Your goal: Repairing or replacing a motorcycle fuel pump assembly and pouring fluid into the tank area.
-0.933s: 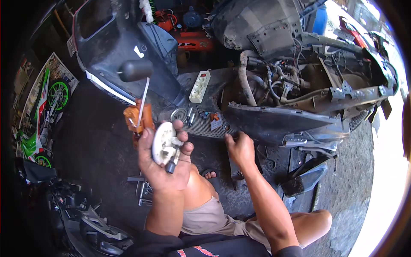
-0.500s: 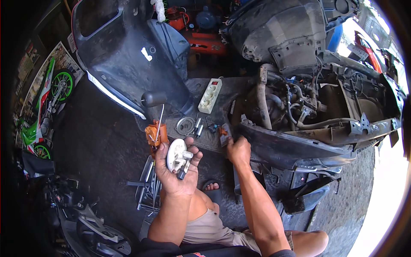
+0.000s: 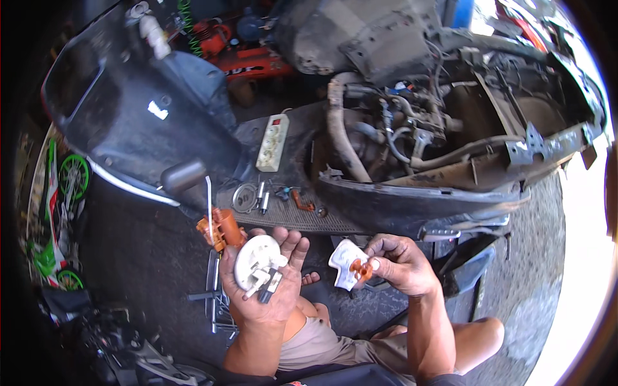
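Observation:
My left hand, palm up with fingers loosely curled, cradles a round white plastic flange with moulded fittings and a small dark plug. An orange plastic housing sits at its fingertips on the thumb side, and I cannot tell whether the hand holds it too. From that housing a thin metal rod rises beside a black oval float. To the right, my right hand pinches a white pad-like strainer by its orange fitting. The two hands are apart.
A partly stripped scooter lies ahead. On its ribbed footboard are a clear ring, small metal cylinders and an orange piece. A power strip lies behind them. Tools lie below my left hand.
My right hand has come back from the footboard's right end, bringing the white strainer up near my left hand. The left hand still holds the flange, turned somewhat. The whole view has shifted.

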A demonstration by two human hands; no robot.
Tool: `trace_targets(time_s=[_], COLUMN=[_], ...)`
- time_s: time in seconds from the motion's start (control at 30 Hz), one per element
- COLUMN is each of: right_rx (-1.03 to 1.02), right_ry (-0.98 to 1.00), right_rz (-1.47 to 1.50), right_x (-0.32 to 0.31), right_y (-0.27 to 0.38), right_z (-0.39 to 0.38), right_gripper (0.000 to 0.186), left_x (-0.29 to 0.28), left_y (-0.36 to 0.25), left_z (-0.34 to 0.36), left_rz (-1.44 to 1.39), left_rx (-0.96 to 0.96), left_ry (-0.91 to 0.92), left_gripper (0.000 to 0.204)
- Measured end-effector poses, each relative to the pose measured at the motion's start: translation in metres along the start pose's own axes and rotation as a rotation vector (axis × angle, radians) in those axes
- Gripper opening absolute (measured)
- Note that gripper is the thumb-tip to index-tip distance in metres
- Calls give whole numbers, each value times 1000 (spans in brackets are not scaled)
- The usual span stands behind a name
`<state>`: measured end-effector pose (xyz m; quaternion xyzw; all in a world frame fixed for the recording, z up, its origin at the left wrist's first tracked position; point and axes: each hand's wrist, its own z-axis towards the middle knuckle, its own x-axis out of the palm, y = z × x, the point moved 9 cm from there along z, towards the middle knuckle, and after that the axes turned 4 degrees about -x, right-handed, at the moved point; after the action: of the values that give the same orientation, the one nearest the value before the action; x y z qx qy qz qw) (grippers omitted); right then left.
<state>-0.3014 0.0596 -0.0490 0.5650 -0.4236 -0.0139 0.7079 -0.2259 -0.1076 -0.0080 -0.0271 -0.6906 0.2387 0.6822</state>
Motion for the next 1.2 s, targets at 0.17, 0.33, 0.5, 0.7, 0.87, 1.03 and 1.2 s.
trace_targets(time_s=[0.17,0.33,0.5,0.7,0.87,1.03,1.2], right_rx=[52,-98,-336,-239,-433,-121,-131], right_ry=[94,287,202,15,26,-275,-167], right_rz=[-430,-778,-767,-347,-596,390,851], right_x=[27,67,60,32,51,34,63], right_y=[80,140,149,141,187,96,65], right_z=[-44,-70,-102,-110,-98,-86,-82], right_gripper=[24,23,14,41,33,75,88], left_x=[2,-1,1,3,-2,-5,8], left_y=[18,8,20,19,14,21,17], left_z=[1,-5,2,5,4,9,8], left_rz=[11,100,128,131,122,94,112], left_rx=[-54,-9,-63,-66,-43,-36,-50], left_ry=[-116,-198,-105,-103,-147,-143,-99], left_gripper=[55,56,48,50,50,51,52])
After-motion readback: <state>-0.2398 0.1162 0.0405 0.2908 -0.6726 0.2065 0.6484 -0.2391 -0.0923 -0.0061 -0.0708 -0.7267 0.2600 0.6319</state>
